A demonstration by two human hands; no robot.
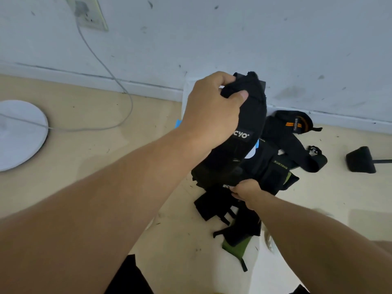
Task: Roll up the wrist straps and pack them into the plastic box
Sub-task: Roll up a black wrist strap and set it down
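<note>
Strap (244, 132) hangs between left grip (212, 107) clutching its top and right grip (247, 190) pinching its bottom.

Both bare forearms reach toward 1 o'clock. The left hand (212, 109) is raised, fingers and thumb curled shut in a grip; the right hand (247, 193) is lower, at its 5 o'clock, pinching.

Looking down at a beige floor (89, 158) that's scuffed and speckled with bits of dirt. It meets a pale wall (254, 39) covered in dark marks, with a baseboard (148, 87) along the bottom. I see a socket (87, 12) up top; a grey cable (125, 90) drops from it and curves across to a round white base (19, 134) at left.
</note>
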